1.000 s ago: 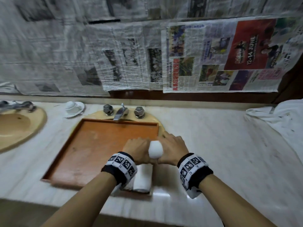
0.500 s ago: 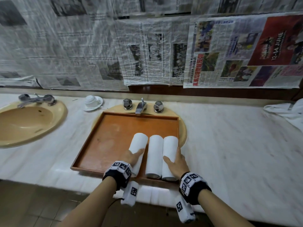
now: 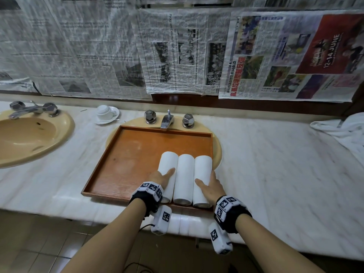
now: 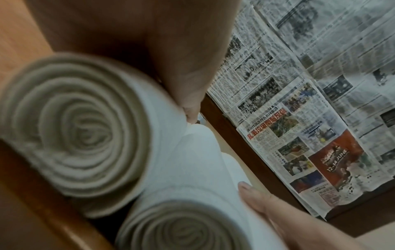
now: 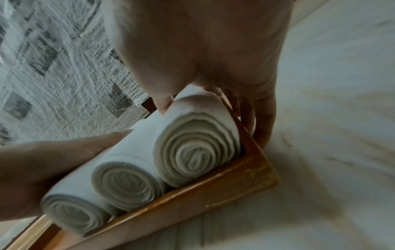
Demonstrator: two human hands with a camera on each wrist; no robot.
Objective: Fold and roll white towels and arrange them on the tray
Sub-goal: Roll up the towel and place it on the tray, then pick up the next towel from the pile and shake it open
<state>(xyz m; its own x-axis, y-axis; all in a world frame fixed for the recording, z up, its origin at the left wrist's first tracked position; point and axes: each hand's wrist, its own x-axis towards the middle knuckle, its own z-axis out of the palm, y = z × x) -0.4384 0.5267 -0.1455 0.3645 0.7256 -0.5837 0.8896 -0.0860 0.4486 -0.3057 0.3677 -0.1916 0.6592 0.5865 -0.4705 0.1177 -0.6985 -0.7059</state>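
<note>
Three rolled white towels lie side by side in the front right corner of the wooden tray [image 3: 134,158]: a left roll [image 3: 168,164], a middle roll [image 3: 184,178] and a right roll [image 3: 202,168]. Their spiral ends face me in the right wrist view [image 5: 196,152]. My left hand [image 3: 161,177] rests against the left roll, thumb straight along its top. My right hand [image 3: 209,186] flanks the right roll, thumb on top. Its fingers [image 5: 262,118] reach down outside the tray's right wall. Neither hand wraps a roll.
The tray sits over a basin below a faucet [image 3: 167,121]. A second tan sink [image 3: 29,134] is at the left, with an upturned cup on a saucer [image 3: 106,114] behind. Loose white towels [image 3: 346,133] lie far right on the marble counter [image 3: 275,174]. Newspaper covers the wall.
A second ago both hands held one roll upright over the tray's front. It now lies flat with the other two, and the left roll has closed up against the middle one.
</note>
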